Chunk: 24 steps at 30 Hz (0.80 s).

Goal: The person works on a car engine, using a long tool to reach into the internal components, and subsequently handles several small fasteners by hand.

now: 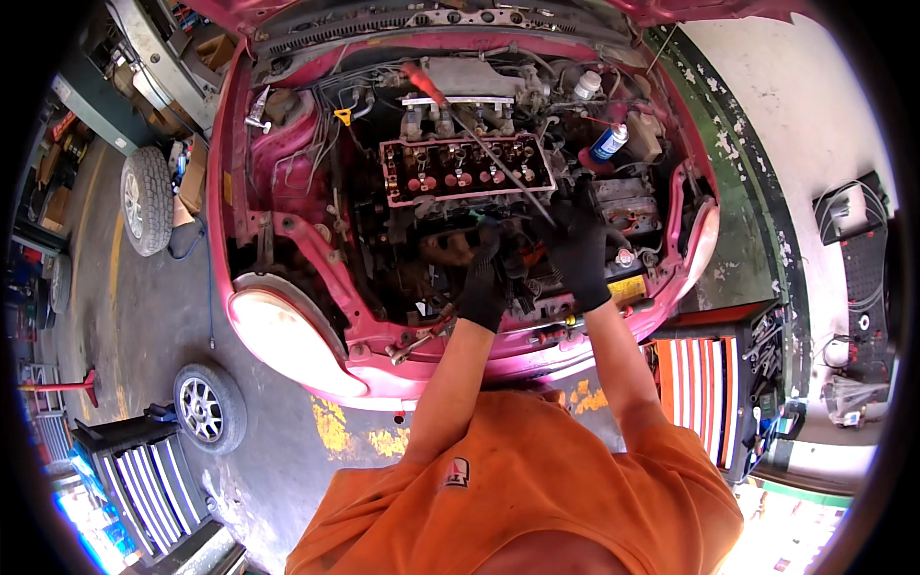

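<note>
A pink car's engine bay shows the open cylinder head (465,153). A long bar with a blurred red handle (425,84) slants across it, down to my black-gloved right hand (575,254), which is closed around its lower end at the right of the engine. My left hand (484,278), also gloved, reaches in below the head, left of my right one; its fingertips are dark and hard to make out among the parts. Several hand tools (412,345) lie along the front edge. A blue and white spray can (610,142) and a white bottle (586,86) stand at the right.
Orange tool chest (695,393) at right; black tool chest (144,484) at lower left; loose wheels (209,407) on the floor at left and a tyre (146,201) behind. Raised hood (700,10) overhead; battery (623,201) right of the engine; white wall (776,96) at right.
</note>
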### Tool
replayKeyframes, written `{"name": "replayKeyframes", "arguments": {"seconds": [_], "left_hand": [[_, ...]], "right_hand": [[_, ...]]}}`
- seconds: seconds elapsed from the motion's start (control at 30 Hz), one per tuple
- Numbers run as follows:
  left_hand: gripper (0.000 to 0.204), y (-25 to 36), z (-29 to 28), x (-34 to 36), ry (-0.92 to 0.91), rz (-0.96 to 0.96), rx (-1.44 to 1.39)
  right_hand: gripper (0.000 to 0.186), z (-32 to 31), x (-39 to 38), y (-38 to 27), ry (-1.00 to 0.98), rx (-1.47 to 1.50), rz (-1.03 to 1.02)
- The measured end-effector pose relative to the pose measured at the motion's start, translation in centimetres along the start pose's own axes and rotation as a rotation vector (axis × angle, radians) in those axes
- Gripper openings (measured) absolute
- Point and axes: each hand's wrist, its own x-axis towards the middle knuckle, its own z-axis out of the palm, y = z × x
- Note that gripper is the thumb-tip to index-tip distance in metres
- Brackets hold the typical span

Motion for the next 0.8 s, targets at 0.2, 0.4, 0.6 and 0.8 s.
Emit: {"name": "replayKeyframes", "arguments": {"seconds": [0.2,0.4,0.6,0.8], "left_hand": [[0.021,-1.3,3.3,2.4,0.254,0.103,0.058],[0.016,2.8,-2.8,6.7,0.085,0.061,0.045],[0.012,6.0,0.4,9.5,0.352,0.202,0.378],[0.014,8.9,-1.8,13.7,0.394,0.197,0.407]], "right_hand": [[0.02,1.9,-3.2,-0.3,0.075,0.118,-0.064],[0.011,-4.1,1.0,3.7,0.25,0.649,0.083],[0.012,-6.2,10.4,8.2,0.043,0.706,0.054],[0.007,0.4,17.0,16.0,0.107,0.551,-0.03]]}}
